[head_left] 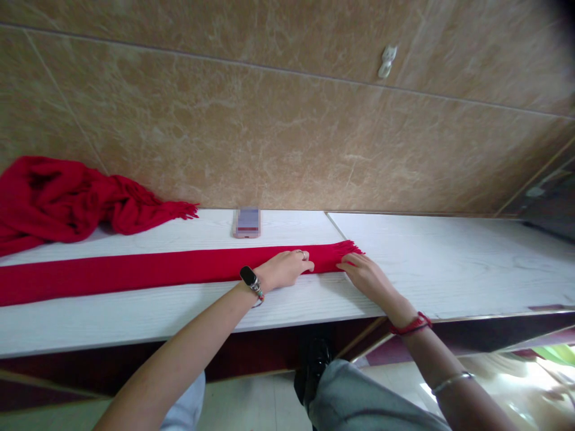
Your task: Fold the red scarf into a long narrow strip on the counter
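A long red scarf lies stretched flat along the white tabletop, its fringed end at the right. My left hand, with a ring and a dark wristband, rests on the scarf near that end, fingers curled down onto the cloth. My right hand, a red cord at its wrist, touches the fringed end with its fingers pressed together on the fabric.
A heap of red scarves sits at the back left against the tiled wall. A small phone lies just behind the flat scarf. The table's front edge runs below my forearms, with my knees and a shoe beneath.
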Motion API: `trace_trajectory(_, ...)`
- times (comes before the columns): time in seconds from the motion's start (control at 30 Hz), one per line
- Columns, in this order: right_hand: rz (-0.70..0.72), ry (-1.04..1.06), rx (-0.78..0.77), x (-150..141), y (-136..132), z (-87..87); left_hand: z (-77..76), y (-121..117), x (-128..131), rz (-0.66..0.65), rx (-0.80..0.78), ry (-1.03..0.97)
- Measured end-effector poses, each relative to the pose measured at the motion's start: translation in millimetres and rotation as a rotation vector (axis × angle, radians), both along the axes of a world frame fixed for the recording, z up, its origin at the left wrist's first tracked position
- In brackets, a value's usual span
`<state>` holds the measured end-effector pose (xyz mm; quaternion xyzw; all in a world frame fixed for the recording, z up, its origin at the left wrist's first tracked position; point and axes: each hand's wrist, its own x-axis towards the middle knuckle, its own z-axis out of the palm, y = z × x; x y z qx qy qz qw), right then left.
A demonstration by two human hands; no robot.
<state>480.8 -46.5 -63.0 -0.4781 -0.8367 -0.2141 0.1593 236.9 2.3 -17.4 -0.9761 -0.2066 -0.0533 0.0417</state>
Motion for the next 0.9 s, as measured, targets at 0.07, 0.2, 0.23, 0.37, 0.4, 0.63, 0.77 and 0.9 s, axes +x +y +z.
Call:
trace_trajectory(0.07, -0.002, 0.018, -0.058, 2, -1, 5.6, 0.2, 2, -3, 0.000, -0.114, -0.005)
trace_trajectory(0.2, 0.006, 0.086, -0.081, -11, 0, 23.1, -0.2, 3, -6, -0.011, -0.335, 0.056)
trace_trajectory(0.23, 0.000, 0.119, -0.058, -18, 2, 25.6, -0.2, 3, -6, -0.007, -0.364, 0.067)
trace_trajectory(0.37, -0.032, 0.150, -0.089, -46, 14, 15.7, 3.4, 1, -11, 0.002, -0.408, 0.088)
trace_trajectory(0.4, -0.044, 0.120, -0.129, -49, 17, 8.7, 5.1, 1, -15, -0.002, -0.420, 0.098)
trace_trajectory(0.63, 0.014, -0.023, -0.151, -35, 23, -33.2, 3.3, -2, -84, 0.334, -0.344, 0.107)
trace_trajectory(0.77, 0.014, -0.002, -0.224, -25, 31, -35.1, -7.9, -18, -132, 0.489, -0.174, 0.019)
trace_trajectory(0.9, 0.000, 0.059, -0.312, -23, 46, -30.9, -7.4, -29, -171, 0.699, -0.202, 0.029)
